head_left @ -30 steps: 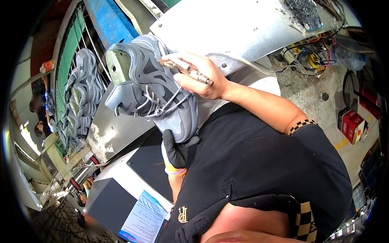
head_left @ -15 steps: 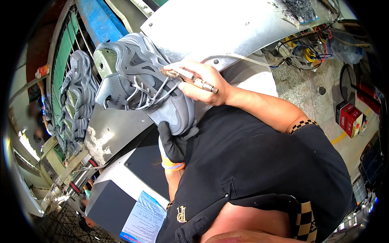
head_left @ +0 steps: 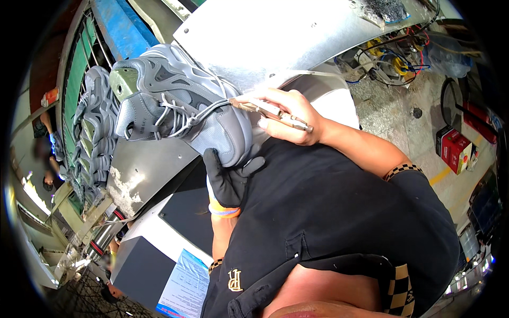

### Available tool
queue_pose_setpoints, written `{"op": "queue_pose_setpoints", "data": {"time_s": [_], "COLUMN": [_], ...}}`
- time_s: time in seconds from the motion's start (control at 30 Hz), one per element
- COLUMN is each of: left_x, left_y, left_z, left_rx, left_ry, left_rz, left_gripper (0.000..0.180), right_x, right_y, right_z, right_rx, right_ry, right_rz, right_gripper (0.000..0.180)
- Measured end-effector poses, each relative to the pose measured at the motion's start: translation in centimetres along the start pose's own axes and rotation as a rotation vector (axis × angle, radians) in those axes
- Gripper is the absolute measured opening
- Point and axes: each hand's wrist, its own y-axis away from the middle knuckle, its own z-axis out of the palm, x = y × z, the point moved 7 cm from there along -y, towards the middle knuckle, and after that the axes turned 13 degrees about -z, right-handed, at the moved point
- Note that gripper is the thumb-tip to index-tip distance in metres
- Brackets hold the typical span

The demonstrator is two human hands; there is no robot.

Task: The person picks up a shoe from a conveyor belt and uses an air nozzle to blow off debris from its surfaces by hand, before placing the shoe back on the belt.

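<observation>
A grey sneaker [head_left: 175,100] with a pale green last in its heel opening lies on its side across the metal bench edge, toe toward me. My left hand [head_left: 229,177], in a dark glove with an orange cuff, cups the toe from below, thumb and finger on either side. My bare right hand [head_left: 289,116] is closed around a slim metal tool [head_left: 270,110] with a brass-coloured tip. That tip is close to the shoe's upper, beside the laces [head_left: 183,121]; a lace end appears to run to it. The exact contact cannot be made out.
A metal bench top [head_left: 254,37] lies beyond the shoe, with a pale hose [head_left: 313,72] along its edge. More grey sneakers [head_left: 95,127] stand on a rack at left. Tangled wires [head_left: 392,66] and a red box [head_left: 455,149] are on the right.
My right hand and the tool have moved right, toward me. The sneaker has shifted slightly left and up. My left thumb has spread away from the toe.
</observation>
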Motion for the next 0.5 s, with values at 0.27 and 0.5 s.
{"op": "queue_pose_setpoints", "data": {"time_s": [0.27, 0.5], "left_x": [-0.9, -1.6], "left_y": [-1.4, -3.3], "left_z": [3.0, 5.6], "left_rx": [-0.174, -0.328], "left_ry": [0.053, 0.094], "left_rz": [-0.148, -0.277], "left_gripper": [0.078, 0.081], "right_x": [-1.9, -4.1], "right_y": [1.6, 1.1], "right_z": [-1.6, -3.4], "right_rx": [-0.028, -0.06], "right_ry": [-0.003, -0.001], "right_rz": [0.085, 0.212], "right_gripper": [0.042, 0.041]}}
